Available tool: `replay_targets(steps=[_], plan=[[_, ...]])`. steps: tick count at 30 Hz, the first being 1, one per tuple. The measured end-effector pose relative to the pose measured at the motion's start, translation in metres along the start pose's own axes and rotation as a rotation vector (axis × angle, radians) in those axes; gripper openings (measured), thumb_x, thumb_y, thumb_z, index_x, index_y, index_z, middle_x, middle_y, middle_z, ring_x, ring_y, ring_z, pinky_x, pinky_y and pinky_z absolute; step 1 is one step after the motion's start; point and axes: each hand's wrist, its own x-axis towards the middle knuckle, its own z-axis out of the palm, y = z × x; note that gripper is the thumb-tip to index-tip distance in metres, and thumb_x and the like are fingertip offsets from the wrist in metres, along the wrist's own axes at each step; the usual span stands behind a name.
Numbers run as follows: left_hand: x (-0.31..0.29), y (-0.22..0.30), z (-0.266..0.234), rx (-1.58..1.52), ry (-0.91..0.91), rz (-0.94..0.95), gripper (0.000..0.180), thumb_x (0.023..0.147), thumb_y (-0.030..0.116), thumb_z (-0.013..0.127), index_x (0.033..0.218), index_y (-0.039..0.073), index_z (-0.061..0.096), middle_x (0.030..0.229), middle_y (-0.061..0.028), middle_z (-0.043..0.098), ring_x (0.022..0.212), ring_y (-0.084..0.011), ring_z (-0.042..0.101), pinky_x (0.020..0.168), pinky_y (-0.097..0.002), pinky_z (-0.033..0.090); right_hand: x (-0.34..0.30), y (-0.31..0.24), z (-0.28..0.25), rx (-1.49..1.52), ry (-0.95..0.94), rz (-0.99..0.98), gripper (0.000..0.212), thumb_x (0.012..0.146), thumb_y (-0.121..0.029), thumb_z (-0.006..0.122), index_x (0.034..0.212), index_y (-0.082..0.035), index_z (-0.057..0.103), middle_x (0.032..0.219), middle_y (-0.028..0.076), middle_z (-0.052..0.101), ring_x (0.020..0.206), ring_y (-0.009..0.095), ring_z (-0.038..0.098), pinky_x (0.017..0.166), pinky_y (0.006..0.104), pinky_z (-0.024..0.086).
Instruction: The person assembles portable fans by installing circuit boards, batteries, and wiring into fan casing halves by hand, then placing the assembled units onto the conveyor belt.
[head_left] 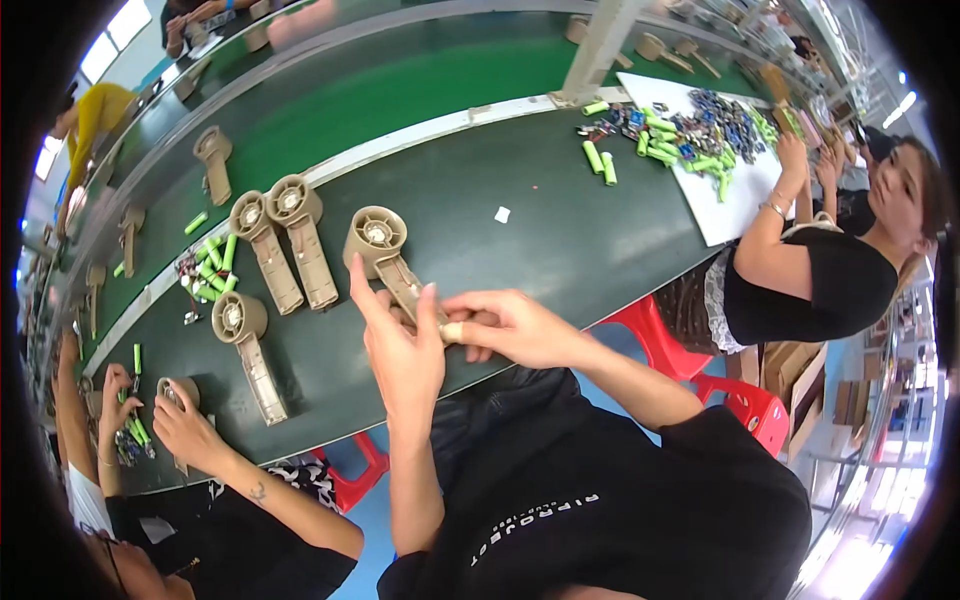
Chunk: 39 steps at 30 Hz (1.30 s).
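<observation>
A tan handheld-fan housing [376, 236] is tilted in front of me, its round head pointing away and its open handle running down toward my hands. My left hand [403, 355] is wrapped around the handle, with the index finger reaching up to the round head. At the handle's lower end, my right hand [515, 328] pinches with thumb and fingers; a pale cover sits on one fingertip. The fingers hide the handle's end. Left of my hands lie a fan housing [240, 320] and two more side by side, a fan housing [262, 235] and a fan housing [295, 205].
Green cells [208, 268] with wires lie beyond the left housings. On the right, a white board [705, 200] carries a heap of green cells and circuit boards. A co-worker's hand [190, 435] works at the left; another person [815, 250] sits right. A post [600, 50] stands behind the dark green table [560, 220].
</observation>
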Motion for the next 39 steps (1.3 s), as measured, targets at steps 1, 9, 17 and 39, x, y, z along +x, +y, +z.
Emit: replay_targets(steps=[1,9,17,39], plan=[[0.001,-0.007,0.006,-0.086,0.019,0.043,0.072,0.095,0.01,0.062,0.151,0.002,0.017,0.1,-0.0163,0.066,0.08,-0.0166,0.064,0.07,-0.0292,0.05,-0.006,-0.002,-0.017,-0.127,0.052,-0.005,0.026,0.096,-0.019,0.061,0.111,0.001,0.067,0.084,0.006,0.067,0.073,0.012,0.064,0.068,0.0283,0.052],[0.001,-0.004,0.028,-0.171,-0.117,-0.087,0.067,0.098,0.011,0.057,0.151,0.002,0.017,0.092,-0.0167,0.07,0.075,-0.0149,0.066,0.072,-0.0283,0.05,0.042,-0.019,-0.244,-1.237,0.852,-0.379,0.029,0.085,-0.017,0.067,0.11,-0.002,0.068,0.1,0.014,0.069,0.097,0.033,0.064,0.088,0.0404,0.049],[-0.006,0.001,0.003,0.296,-0.193,-0.098,0.065,0.094,0.019,0.062,0.149,0.005,0.032,0.075,-0.0089,0.064,0.061,-0.0138,0.054,0.06,-0.0317,0.046,0.006,-0.038,-0.212,-0.218,0.646,-0.541,0.025,0.096,-0.014,0.062,0.113,0.004,0.067,0.102,0.009,0.071,0.09,0.015,0.067,0.086,0.028,0.051],[0.019,0.042,0.024,0.113,0.095,0.447,0.013,0.089,0.008,0.067,0.098,0.001,0.07,0.09,-0.0111,0.064,0.086,-0.0254,0.061,0.079,-0.035,0.048,0.006,-0.068,-0.148,-0.121,0.683,-0.799,0.022,0.093,-0.008,0.064,0.113,0.002,0.068,0.099,0.006,0.071,0.088,0.014,0.067,0.086,0.0269,0.051]])
